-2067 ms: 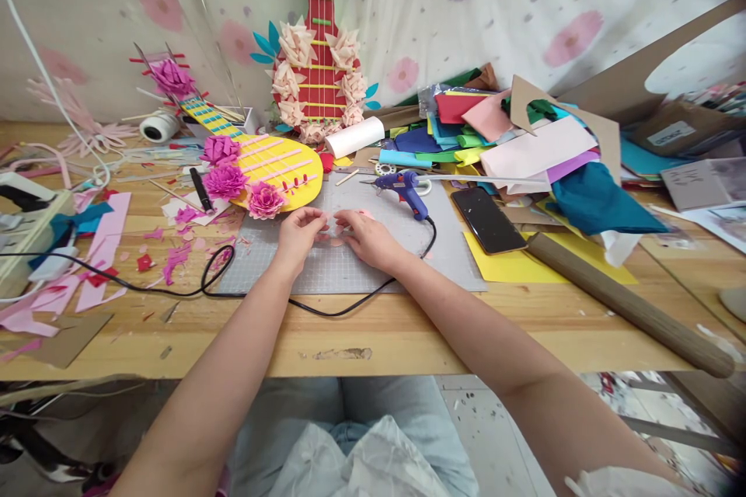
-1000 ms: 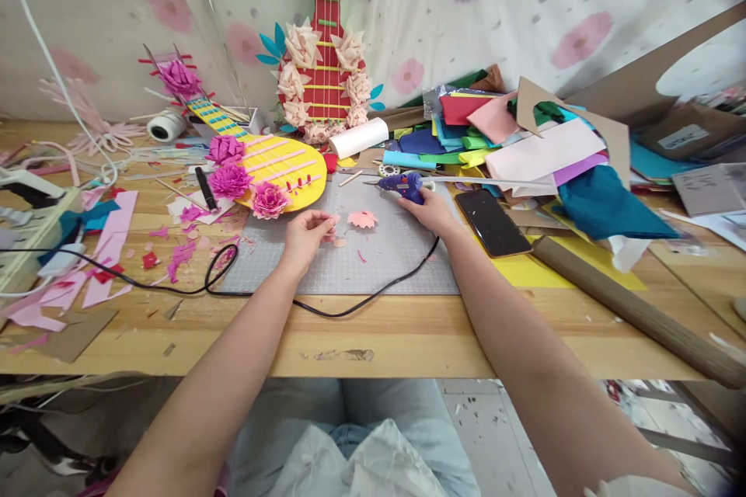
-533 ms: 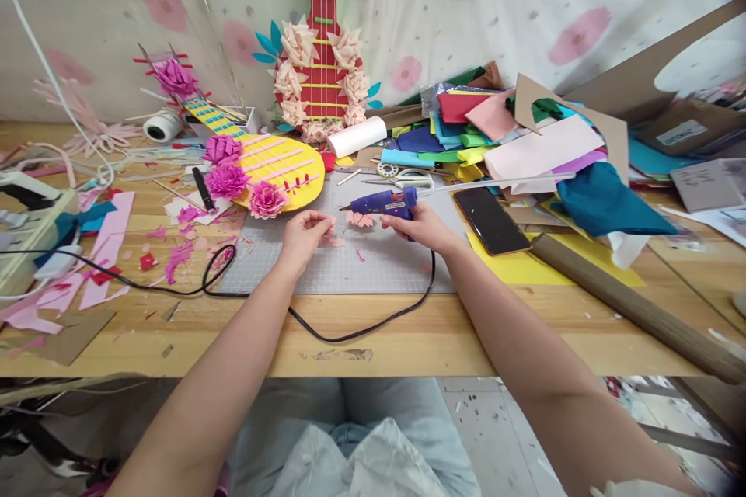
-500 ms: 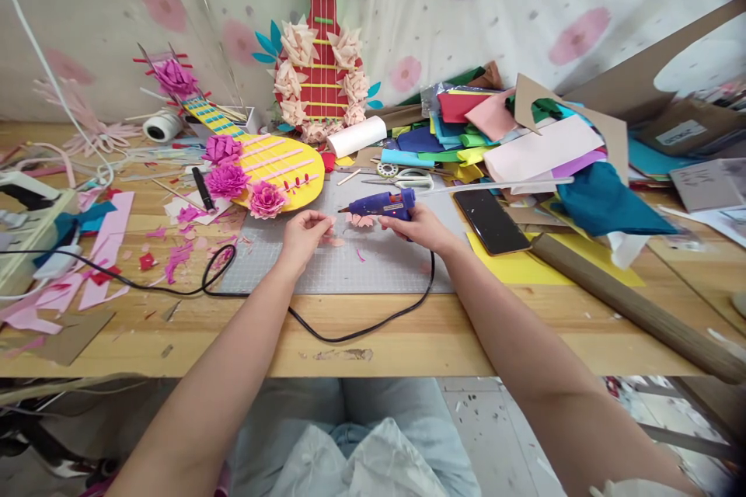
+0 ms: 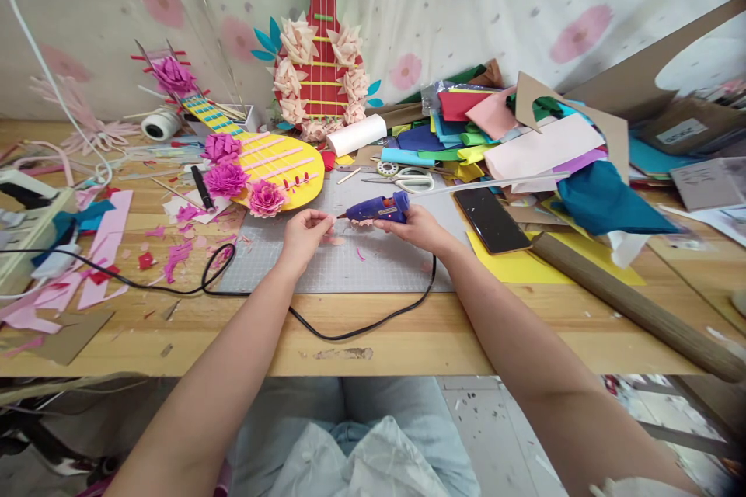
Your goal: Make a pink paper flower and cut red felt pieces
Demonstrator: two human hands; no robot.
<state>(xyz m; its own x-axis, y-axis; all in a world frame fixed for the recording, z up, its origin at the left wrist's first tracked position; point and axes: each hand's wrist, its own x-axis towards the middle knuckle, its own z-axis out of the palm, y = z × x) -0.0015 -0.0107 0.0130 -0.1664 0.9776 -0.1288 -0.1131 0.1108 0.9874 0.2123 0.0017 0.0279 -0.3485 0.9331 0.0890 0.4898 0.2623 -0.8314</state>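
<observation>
My right hand (image 5: 420,229) is wrapped round the handle of a blue hot glue gun (image 5: 378,209), whose nozzle points left over the grey cutting mat (image 5: 385,268). A long white glue stick (image 5: 495,183) sticks out of its back. The nozzle tip is right by the fingertips of my left hand (image 5: 308,234). Those fingers are pinched on a small pale pink paper piece (image 5: 334,240), mostly hidden by them. Partly behind the gun, a frilled pale pink paper piece (image 5: 362,223) lies on the mat.
A yellow paper guitar (image 5: 303,163) with pink flowers lies behind my left hand; a red one (image 5: 322,85) stands at the back. Scissors (image 5: 415,179), a phone (image 5: 490,219) and coloured paper (image 5: 448,132) lie around. The black cord (image 5: 350,337) loops along the front.
My right hand has tilted the glue gun and lowered it slightly, bringing its nozzle closer to my left fingertips. My left hand has stayed almost still.
</observation>
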